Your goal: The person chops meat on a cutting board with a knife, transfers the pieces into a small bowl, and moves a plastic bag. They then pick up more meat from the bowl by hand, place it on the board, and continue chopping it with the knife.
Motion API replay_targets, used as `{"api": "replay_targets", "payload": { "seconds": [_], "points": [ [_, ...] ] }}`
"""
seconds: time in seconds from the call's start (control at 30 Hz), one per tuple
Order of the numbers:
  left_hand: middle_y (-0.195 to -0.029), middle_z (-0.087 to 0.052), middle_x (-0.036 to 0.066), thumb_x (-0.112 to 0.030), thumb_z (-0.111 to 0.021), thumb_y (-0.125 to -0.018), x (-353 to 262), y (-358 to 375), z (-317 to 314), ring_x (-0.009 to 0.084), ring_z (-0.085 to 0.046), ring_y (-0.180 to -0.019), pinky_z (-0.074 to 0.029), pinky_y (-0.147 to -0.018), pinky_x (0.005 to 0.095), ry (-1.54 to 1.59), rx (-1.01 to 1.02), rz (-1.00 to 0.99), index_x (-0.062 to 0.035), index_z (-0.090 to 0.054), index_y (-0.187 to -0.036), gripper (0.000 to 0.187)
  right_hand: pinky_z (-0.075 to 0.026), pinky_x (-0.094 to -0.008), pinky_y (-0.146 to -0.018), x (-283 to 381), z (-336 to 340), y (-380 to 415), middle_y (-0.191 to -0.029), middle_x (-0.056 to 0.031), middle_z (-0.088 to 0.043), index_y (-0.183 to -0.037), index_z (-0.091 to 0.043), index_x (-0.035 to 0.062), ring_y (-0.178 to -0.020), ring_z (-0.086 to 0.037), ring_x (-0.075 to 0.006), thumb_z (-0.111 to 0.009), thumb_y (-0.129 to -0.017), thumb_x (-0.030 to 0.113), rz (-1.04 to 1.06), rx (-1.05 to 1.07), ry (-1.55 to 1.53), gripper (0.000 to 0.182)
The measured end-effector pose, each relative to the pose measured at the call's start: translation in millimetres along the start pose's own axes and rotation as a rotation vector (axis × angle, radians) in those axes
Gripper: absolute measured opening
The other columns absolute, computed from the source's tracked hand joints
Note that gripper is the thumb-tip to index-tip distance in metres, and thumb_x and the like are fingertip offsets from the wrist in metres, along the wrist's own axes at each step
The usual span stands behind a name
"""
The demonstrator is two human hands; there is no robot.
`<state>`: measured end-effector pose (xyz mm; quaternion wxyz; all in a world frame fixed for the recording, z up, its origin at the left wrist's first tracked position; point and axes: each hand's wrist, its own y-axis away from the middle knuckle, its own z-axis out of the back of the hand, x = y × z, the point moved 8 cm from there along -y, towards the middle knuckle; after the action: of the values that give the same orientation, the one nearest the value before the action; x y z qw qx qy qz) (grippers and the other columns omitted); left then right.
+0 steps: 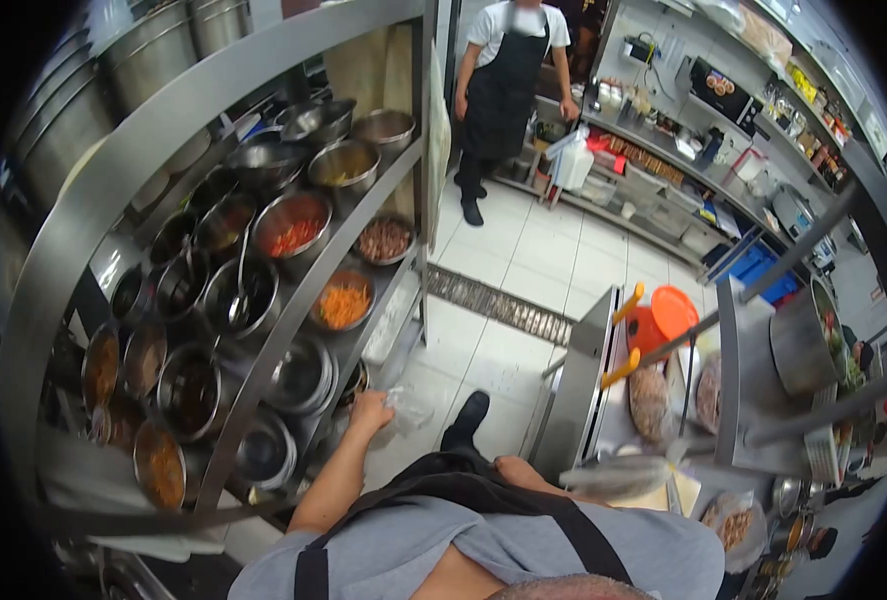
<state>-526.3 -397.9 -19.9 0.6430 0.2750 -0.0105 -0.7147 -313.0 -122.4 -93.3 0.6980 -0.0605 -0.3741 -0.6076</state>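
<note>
White floor tiles (483, 262) run up the middle of the view, crossed by a long drain grate (498, 305). On the left a steel rack (68, 250) slants through the scene, its shelves crowded with metal bowls. To the right, a steel surface (611, 418) carries bagged food (650, 403); a further surface lines the far wall, loaded with kitchen goods. Near that wall stands another person (506, 95) in a white top and black apron, arms hanging down. A large steel pot (801, 345) sits at the right edge of the view, and an orange-red container (674, 314) lies nearer the middle. Among the rack's bowls, one holds chopped red food (296, 236), another shredded orange food (344, 305), with a stack of bowls (303, 376) just beside it. A black shoe (466, 418) shows on the tiles past the wearer's dark apron. The clear plastic bag (411, 409) hangs over the floor close to the rack's near edge, and the left hand (370, 411) is closed on it. The right hand (515, 471) is low by the apron, partly hidden; whether it is gripping anything, I cannot tell
</note>
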Motion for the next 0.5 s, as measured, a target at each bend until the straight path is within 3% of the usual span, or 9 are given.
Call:
{"api": "replay_targets", "payload": {
  "seconds": [0.07,0.13,0.17,0.27,0.5],
  "points": [
    [-0.122,-0.063,0.015,-0.03,-0.068,-0.074,-13,-44,-11,0.0364,-0.058,-0.115,-0.045,-0.097,0.0521,0.045,0.054,0.011,-0.0152,-0.071,-0.107,0.037,-0.052,-0.0482,-0.08,-8,51,-38,-0.091,-0.0241,-0.067,-0.091,-0.069,0.0,-0.089,-0.065,-0.0411,-0.051,-0.083,0.012,0.039,-0.075,-0.022,0.023],
    [-0.123,-0.063,0.015,-0.028,-0.067,-0.074,-38,-84,-26,0.0367,-0.058,-0.116,-0.045,-0.097,0.052,0.088,0.124,0.024,-0.0154,-0.071,-0.107,0.036,-0.051,-0.0443,-0.087,-23,106,-67,-0.099,-0.0203,-0.069,-0.105,-0.072,0.0125,-0.096,-0.065,-0.0376,-0.053,-0.086,0.012,-0.144,-0.033,0.042,0.027],
    [-0.121,-0.064,0.015,-0.028,-0.066,-0.074,-57,-107,-28,0.0367,-0.058,-0.115,-0.045,-0.097,0.0517,0.025,0.136,0.008,-0.0153,-0.071,-0.108,0.036,-0.051,-0.0451,-0.088,-46,123,-86,-0.1,-0.0196,-0.069,-0.107,-0.072,0.0136,-0.095,-0.065,-0.0376,-0.051,-0.085,0.013,-0.126,-0.072,0.059,0.03],
    [-0.114,-0.067,0.014,-0.025,-0.064,-0.074,-109,-163,-31,0.0362,-0.061,-0.111,-0.048,-0.094,0.0502,-0.049,0.179,-0.077,-0.0151,-0.07,-0.108,0.036,-0.052,-0.0451,-0.089,-105,194,-116,-0.1,-0.0191,-0.069,-0.107,-0.072,0.0132,-0.095,-0.065,-0.0381,-0.051,-0.085,0.014,-0.319,-0.11,0.125,0.031],
    [-0.109,-0.068,0.016,-0.018,-0.065,-0.071,-235,-263,-8,0.0354,-0.064,-0.104,-0.052,-0.089,0.0463,-0.129,0.201,-0.186,-0.0111,-0.07,-0.104,0.034,-0.052,-0.0458,-0.088,-202,283,-127,-0.1,-0.0205,-0.069,-0.106,-0.071,0.0114,-0.094,-0.066,-0.0385,-0.054,-0.084,0.018,-0.378,-0.34,0.058,0.03]
  ]
}}
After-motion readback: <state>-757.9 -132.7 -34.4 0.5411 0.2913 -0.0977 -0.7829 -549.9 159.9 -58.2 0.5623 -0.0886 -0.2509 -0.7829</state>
